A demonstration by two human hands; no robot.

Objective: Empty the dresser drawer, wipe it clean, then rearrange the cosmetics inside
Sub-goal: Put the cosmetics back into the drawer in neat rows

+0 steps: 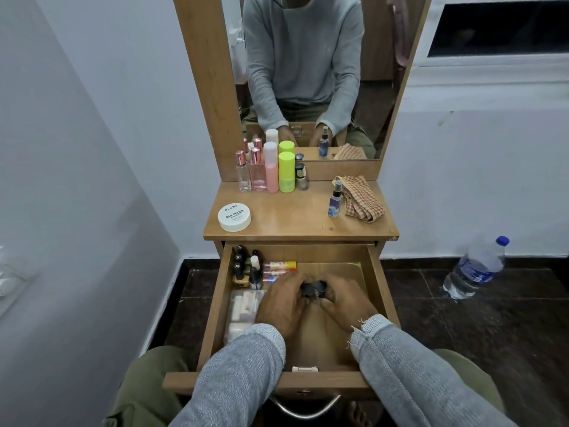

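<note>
White walls close in a narrow wooden dresser (300, 223) with a tall mirror (308, 72), seen from the head camera, and dark tiles cover the floor (492, 318), where a plastic water bottle (475, 268) leans against the right wall. On the dresser top, a row of bottles stands at the back left — two clear ones with pink caps (251, 169), a pink tube (271, 167), a lime-green container (286, 172) and a small gold bottle (301, 177). A round white jar (234, 216) labelled nail polish sits near the left front edge. At the right, a small blue spray bottle (335, 200) stands just beside a crumpled checked cloth (361, 198).

Below, the drawer (215, 303) is pulled out. Dark nail polish bottles (243, 268) cluster in its back left corner, with a few small tubes (278, 269) lying on their sides beside them, and a clear pouch (243, 312) of pale items lies along the left wall. Both hands reach into the middle of the drawer: the left hand (284, 306) curls its fingers round a small dark-capped container (307, 289), and the right hand (345, 298) grips another one (320, 287) — the two caps touch side by side. Grey knit sleeves (246, 374) cover both forearms.
</note>
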